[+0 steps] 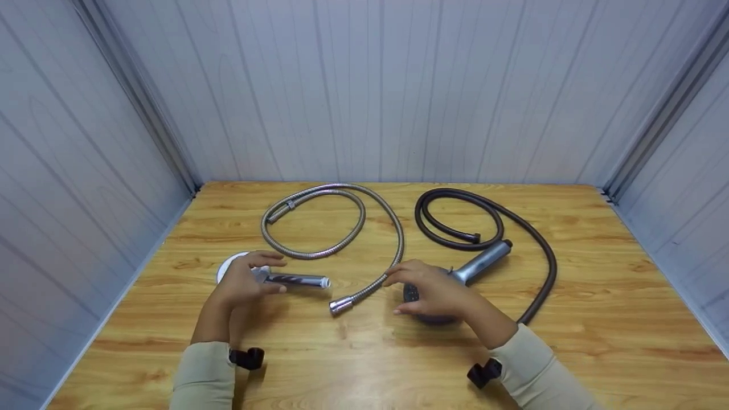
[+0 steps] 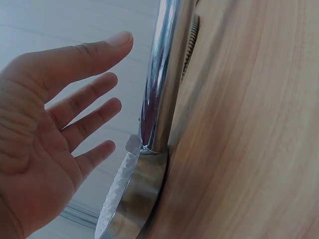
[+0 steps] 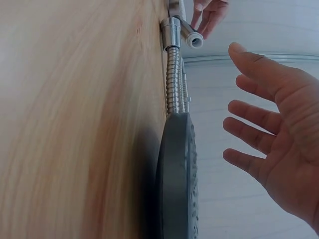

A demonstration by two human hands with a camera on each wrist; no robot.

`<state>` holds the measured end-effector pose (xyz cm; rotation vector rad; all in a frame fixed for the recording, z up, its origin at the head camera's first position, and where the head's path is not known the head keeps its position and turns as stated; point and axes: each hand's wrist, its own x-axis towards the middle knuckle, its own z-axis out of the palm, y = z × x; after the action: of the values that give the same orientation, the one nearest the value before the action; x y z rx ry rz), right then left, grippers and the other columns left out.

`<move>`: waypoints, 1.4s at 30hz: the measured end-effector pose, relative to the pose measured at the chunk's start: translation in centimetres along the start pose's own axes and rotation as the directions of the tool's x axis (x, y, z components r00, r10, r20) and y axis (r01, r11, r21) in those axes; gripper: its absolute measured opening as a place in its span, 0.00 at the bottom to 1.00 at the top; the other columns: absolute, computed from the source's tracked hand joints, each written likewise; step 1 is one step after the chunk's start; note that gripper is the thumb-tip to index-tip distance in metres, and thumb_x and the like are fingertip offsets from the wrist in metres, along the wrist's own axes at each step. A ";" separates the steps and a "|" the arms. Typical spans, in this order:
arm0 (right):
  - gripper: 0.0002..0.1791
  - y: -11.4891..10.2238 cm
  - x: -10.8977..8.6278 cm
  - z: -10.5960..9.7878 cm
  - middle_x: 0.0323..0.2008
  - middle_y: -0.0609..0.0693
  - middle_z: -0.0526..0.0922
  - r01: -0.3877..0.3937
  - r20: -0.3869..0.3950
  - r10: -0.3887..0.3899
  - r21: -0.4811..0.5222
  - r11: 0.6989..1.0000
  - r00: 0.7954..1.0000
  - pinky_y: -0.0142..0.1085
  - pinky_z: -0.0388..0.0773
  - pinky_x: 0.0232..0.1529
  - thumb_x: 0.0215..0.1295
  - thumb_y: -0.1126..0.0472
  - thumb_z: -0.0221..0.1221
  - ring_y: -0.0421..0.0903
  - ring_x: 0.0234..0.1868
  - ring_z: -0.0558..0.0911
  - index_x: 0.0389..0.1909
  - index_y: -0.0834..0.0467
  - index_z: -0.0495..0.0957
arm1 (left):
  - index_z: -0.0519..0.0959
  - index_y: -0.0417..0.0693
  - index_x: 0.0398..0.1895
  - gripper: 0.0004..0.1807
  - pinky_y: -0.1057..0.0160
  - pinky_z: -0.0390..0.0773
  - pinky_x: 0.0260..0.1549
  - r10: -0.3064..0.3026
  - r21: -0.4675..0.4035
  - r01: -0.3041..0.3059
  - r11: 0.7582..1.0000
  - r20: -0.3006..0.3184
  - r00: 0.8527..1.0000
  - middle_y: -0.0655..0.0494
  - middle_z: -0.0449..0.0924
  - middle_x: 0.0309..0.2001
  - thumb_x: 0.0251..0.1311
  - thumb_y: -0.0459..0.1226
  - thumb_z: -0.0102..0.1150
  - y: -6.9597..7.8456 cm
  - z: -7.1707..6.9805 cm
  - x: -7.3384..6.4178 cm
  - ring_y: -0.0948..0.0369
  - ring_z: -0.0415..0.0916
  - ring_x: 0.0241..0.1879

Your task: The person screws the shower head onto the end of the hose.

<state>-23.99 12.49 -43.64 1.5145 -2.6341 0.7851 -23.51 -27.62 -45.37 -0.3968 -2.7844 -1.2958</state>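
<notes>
My left hand (image 1: 242, 282) hovers over a chrome shower head (image 1: 299, 280) with a white face, its fingers spread and apart from the handle. In the left wrist view a gap shows between that hand (image 2: 45, 129) and the chrome handle (image 2: 162, 74). Above a dark grey shower head (image 1: 484, 262) is my right hand (image 1: 435, 290), fingers loosely extended and holding nothing. It hides part of the round spray face. The right wrist view shows the grey head's rim (image 3: 174, 179) lying on the table, with the right hand (image 3: 279, 124) clear of it.
A silver metal shower hose (image 1: 398, 228) lies looped at centre, its chrome end nut (image 1: 342, 306) toward the front. A black hose (image 1: 549, 262) coils at right, partly behind the grey handle. White panel walls (image 1: 364, 91) border the wooden table (image 1: 353, 364) at back and sides.
</notes>
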 end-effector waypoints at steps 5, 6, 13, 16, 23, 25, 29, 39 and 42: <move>0.24 -0.1 1.0 0.8 0.58 0.58 0.76 0.006 0.011 -0.007 0.051 0.999 1.000 0.50 0.68 0.59 0.56 0.57 0.71 0.55 0.60 0.73 0.53 0.58 0.80 | 0.84 0.40 0.49 0.26 0.39 0.59 0.62 0.007 -0.021 -0.007 1.000 0.003 1.000 0.45 0.77 0.58 0.42 0.32 0.78 -0.4 0.1 0.1 0.43 0.65 0.63; 0.24 -0.1 1.2 0.9 0.58 0.58 0.76 0.009 0.014 -0.010 0.056 0.998 1.000 0.49 0.69 0.59 0.56 0.57 0.71 0.55 0.60 0.73 0.53 0.58 0.80 | 0.84 0.40 0.49 0.26 0.39 0.59 0.62 0.006 -0.022 -0.006 1.000 0.005 1.000 0.45 0.77 0.58 0.42 0.32 0.78 -0.5 0.1 0.2 0.43 0.66 0.63; 0.21 -0.1 2.6 2.3 0.58 0.59 0.76 0.009 0.041 -0.012 0.072 0.997 0.999 0.49 0.67 0.61 0.56 0.56 0.70 0.55 0.60 0.72 0.50 0.58 0.81 | 0.84 0.40 0.49 0.26 0.40 0.59 0.62 -0.003 0.011 0.002 1.000 0.052 0.999 0.45 0.75 0.60 0.42 0.33 0.78 -0.9 0.3 0.7 0.42 0.65 0.64; 0.21 -0.1 3.1 2.9 0.59 0.59 0.75 -0.008 0.057 0.003 0.089 0.996 0.998 0.49 0.65 0.62 0.56 0.57 0.70 0.56 0.61 0.71 0.50 0.58 0.81 | 0.84 0.41 0.49 0.25 0.40 0.58 0.63 -0.010 0.021 0.009 1.000 0.067 0.998 0.45 0.75 0.60 0.42 0.33 0.78 -1.0 0.3 0.9 0.42 0.64 0.64; 0.21 -0.1 4.2 4.2 0.61 0.58 0.73 -0.042 0.072 0.036 0.095 0.995 0.997 0.48 0.63 0.64 0.56 0.57 0.70 0.56 0.62 0.70 0.50 0.58 0.82 | 0.84 0.41 0.50 0.26 0.40 0.55 0.64 -0.043 0.036 0.040 0.999 0.089 0.995 0.45 0.73 0.63 0.43 0.34 0.78 -1.4 0.6 1.6 0.43 0.61 0.67; 0.20 -0.1 4.6 4.6 0.60 0.58 0.74 -0.042 0.066 0.035 0.103 0.994 0.997 0.47 0.64 0.63 0.56 0.57 0.70 0.55 0.62 0.71 0.49 0.58 0.82 | 0.83 0.41 0.51 0.27 0.40 0.50 0.66 -0.054 0.052 0.049 0.997 0.091 0.994 0.45 0.72 0.64 0.43 0.35 0.78 -1.5 0.7 1.8 0.43 0.60 0.68; 0.18 0.0 5.2 5.4 0.58 0.58 0.76 -0.050 0.027 0.047 0.141 0.989 0.999 0.46 0.65 0.63 0.57 0.60 0.69 0.54 0.60 0.73 0.48 0.59 0.82 | 0.84 0.42 0.51 0.25 0.38 0.42 0.67 -0.030 0.079 0.023 0.997 0.088 0.996 0.44 0.74 0.62 0.45 0.36 0.77 -1.8 1.0 2.1 0.43 0.59 0.68; 0.16 0.1 6.5 6.8 0.48 0.53 0.83 -0.039 -0.026 0.044 0.163 0.986 0.999 0.40 0.70 0.58 0.56 0.63 0.69 0.49 0.52 0.79 0.47 0.62 0.84 | 0.86 0.45 0.47 0.17 0.32 0.35 0.64 0.024 0.174 -0.037 0.984 0.076 0.997 0.50 0.85 0.42 0.52 0.36 0.73 -1.8 1.2 2.0 0.47 0.77 0.49; 0.16 0.0 6.8 7.0 0.45 0.50 0.84 -0.067 -0.003 0.069 0.170 0.983 0.998 0.38 0.71 0.54 0.55 0.62 0.70 0.46 0.49 0.79 0.45 0.60 0.84 | 0.86 0.48 0.48 0.17 0.33 0.35 0.64 -0.015 0.208 -0.001 0.978 0.076 0.997 0.55 0.84 0.39 0.53 0.37 0.72 -1.7 1.1 1.9 0.50 0.77 0.45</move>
<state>-25.94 4.00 -48.13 1.4580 -2.6872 1.0432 -25.74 -27.46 -47.07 -0.4339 -2.9493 -0.9953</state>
